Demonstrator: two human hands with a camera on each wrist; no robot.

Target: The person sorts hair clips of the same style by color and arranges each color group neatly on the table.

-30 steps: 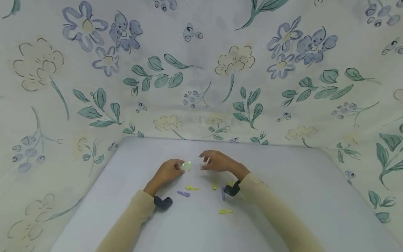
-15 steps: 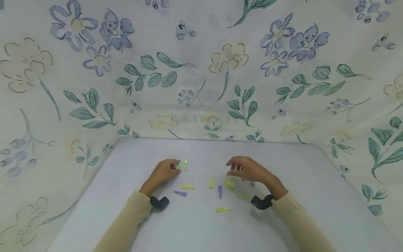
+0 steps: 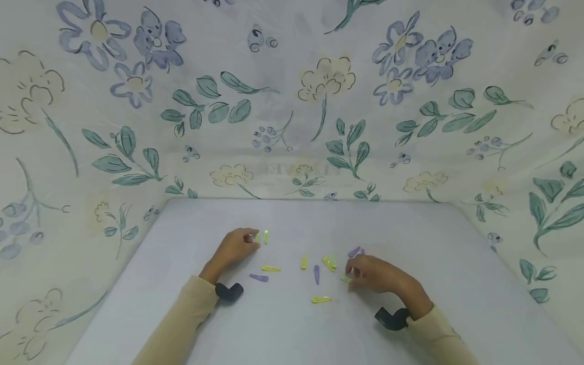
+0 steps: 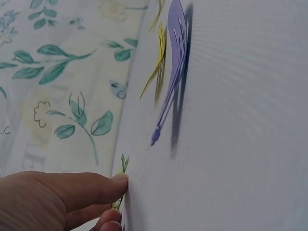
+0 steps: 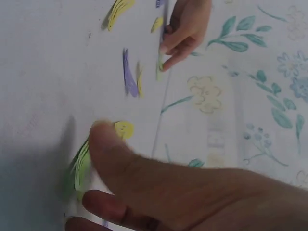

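Note:
Snap hair clips in yellow, light green and purple lie on the white table. At the back left, my left hand (image 3: 234, 249) pinches a light green hair clip (image 3: 257, 237) upright between thumb and fingers. Right beside it stands another light green clip (image 3: 266, 236). My right hand (image 3: 375, 274) is low over the table, thumb and fingers parted around a green hair clip (image 3: 345, 279). In the right wrist view that green clip (image 5: 83, 168) shows past the thumb, its far end partly hidden. Purple clips (image 3: 354, 252) lie just behind the right hand.
Between the hands lie a yellow clip (image 3: 271, 268), a purple clip (image 3: 259, 278), a second yellow clip (image 3: 303, 261) and a second purple clip (image 3: 317, 274). Another yellow clip (image 3: 321, 299) is nearest the front. A floral cloth (image 3: 283, 172) rises behind the table (image 3: 205, 213).
My right hand has moved right and toward the front, away from the left hand, and come down at the green clip. The left hand stays at its clip; the head view has shifted slightly.

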